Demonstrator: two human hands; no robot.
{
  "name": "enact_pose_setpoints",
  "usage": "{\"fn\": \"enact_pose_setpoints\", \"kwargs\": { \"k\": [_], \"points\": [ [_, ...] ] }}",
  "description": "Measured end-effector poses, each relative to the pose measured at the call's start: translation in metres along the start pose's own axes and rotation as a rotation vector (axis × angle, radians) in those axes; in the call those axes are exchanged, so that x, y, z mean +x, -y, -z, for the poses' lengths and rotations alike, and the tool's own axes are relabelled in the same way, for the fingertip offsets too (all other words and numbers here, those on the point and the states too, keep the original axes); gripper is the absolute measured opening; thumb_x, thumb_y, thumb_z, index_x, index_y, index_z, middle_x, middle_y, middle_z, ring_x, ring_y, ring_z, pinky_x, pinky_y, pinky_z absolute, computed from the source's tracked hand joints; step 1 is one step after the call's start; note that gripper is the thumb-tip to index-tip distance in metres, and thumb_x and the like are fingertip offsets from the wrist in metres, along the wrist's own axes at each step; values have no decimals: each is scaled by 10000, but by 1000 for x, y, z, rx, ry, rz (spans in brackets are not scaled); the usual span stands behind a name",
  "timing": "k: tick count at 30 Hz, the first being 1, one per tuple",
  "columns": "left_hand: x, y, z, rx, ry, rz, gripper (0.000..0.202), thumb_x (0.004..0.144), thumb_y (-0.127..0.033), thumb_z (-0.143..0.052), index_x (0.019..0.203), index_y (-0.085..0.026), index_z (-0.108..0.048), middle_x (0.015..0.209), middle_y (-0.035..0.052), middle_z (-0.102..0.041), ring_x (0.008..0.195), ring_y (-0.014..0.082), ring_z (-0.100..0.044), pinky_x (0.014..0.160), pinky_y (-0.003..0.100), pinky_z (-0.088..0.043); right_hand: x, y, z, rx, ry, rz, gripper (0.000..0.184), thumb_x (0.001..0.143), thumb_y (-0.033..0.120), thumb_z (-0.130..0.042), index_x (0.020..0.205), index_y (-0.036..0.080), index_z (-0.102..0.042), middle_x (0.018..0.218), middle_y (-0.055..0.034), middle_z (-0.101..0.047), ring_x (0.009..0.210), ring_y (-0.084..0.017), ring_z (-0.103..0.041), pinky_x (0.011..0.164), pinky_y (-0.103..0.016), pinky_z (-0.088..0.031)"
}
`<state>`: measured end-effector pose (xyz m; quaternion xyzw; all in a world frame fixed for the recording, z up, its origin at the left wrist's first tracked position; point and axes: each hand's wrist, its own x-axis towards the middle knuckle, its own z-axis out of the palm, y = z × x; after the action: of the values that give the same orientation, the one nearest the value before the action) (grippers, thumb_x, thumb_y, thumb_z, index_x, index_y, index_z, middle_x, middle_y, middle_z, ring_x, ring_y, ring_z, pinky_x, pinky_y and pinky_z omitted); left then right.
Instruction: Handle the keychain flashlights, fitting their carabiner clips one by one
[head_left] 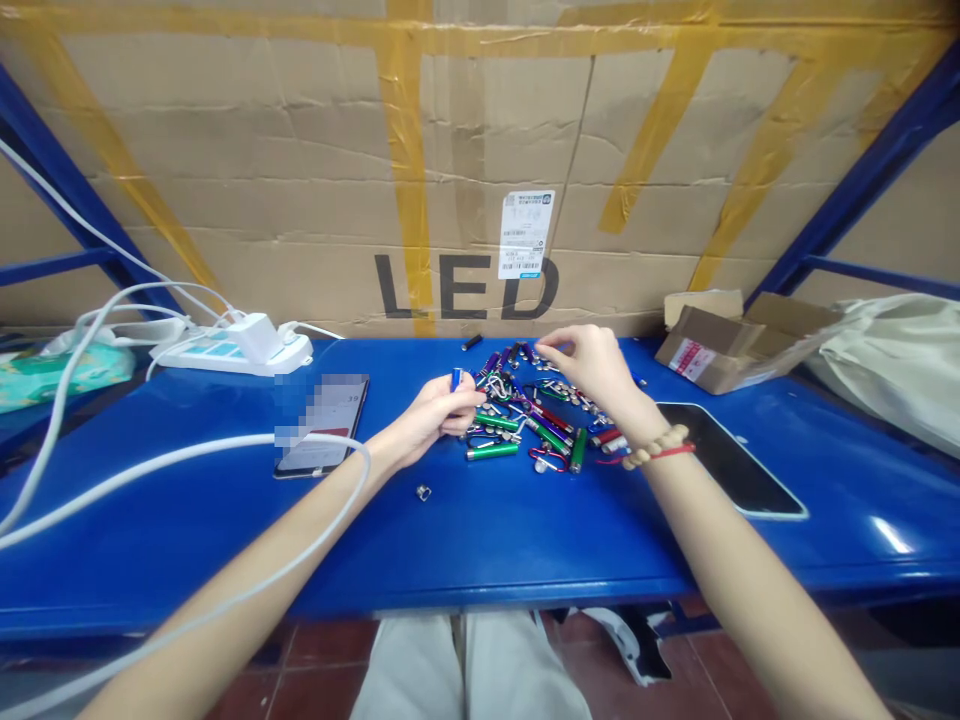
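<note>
My left hand point(439, 412) is closed around a small blue metal tube point(457, 378), whose end sticks up past the thumb and forefinger. Over the far right side of a pile of small parts hangs my right hand point(592, 362), thumb and forefinger pinched; what lies between them is too small to make out. The pile holds several coloured tubes, among them a green tube point(492, 453) at its near edge, plus small metal pieces and a red carabiner clip point(550, 462). A small silver metal piece point(424, 492) lies apart, nearer to me.
On the blue table point(480, 550), a phone point(324, 425) lies left and a dark-screened tablet point(731, 460) sits under my right forearm. A power strip point(232, 350) with a white cable point(187, 447) stands left. An open cardboard box point(731, 345) is right; a large carton point(300, 180) backs the table.
</note>
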<state>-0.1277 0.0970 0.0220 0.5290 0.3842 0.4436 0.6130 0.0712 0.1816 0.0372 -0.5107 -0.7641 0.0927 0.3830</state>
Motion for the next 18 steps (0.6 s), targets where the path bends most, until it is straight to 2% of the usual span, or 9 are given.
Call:
{"fn": "enact_pose_setpoints", "kwargs": {
  "k": [2, 5, 11, 13, 15, 16, 18],
  "points": [
    [1, 0, 1, -51, -56, -16, 294, 735, -180, -570, 655, -197, -287, 516, -95, -226, 403, 29, -242, 428, 189, -161, 3, -12, 5, -140, 22, -77, 78, 710, 184, -673, 726, 150, -741, 682, -88, -707, 683, -215, -656, 670, -347, -509],
    [1, 0, 1, -112, -93, -20, 230, 726, -196, -551, 680, -191, -325, 572, -71, -297, 446, 45, -336, 436, 188, -212, 4, -20, 5, -85, 118, -141, 89, 710, 172, -679, 755, 124, -738, 667, -89, -709, 638, -198, -669, 638, -313, -528],
    [3, 2, -2, -102, -134, -5, 210, 681, -191, -560, 711, -194, -352, 645, -47, -436, 542, 73, -438, 494, 207, -282, 6, -22, -6, -10, 173, -155, 147, 748, 118, -617, 842, 104, -729, 737, -103, -723, 680, -203, -688, 688, -320, -558],
    [5, 3, -3, -96, -170, -20, 256, 659, -175, -585, 738, -202, -343, 707, -31, -520, 653, 103, -524, 567, 221, -331, 5, -18, -10, 31, 114, -104, 191, 764, 113, -596, 909, 120, -719, 852, -102, -728, 759, -203, -690, 744, -329, -556],
    [6, 5, -3, -76, -202, -42, 295, 652, -171, -608, 778, -210, -344, 852, 0, -600, 857, 146, -575, 692, 248, -376, 0, -9, -16, 129, 94, -53, 192, 792, 184, -595, 939, 134, -709, 910, -94, -723, 796, -197, -686, 762, -327, -554],
    [6, 6, -3, -63, -211, -56, 304, 653, -175, -615, 802, -212, -354, 934, 14, -614, 963, 166, -564, 768, 269, -383, -4, -2, -20, 218, 120, -53, 210, 815, 245, -582, 942, 131, -704, 878, -91, -724, 772, -190, -686, 722, -313, -562],
    [6, 7, -3, -39, -218, -82, 303, 659, -196, -620, 842, -214, -380, 1051, 29, -602, 1120, 193, -503, 905, 314, -359, -13, 15, -28, 446, 302, -57, 305, 854, 360, -530, 959, 121, -688, 906, -99, -717, 750, -177, -685, 622, -268, -564]
  ]
}}
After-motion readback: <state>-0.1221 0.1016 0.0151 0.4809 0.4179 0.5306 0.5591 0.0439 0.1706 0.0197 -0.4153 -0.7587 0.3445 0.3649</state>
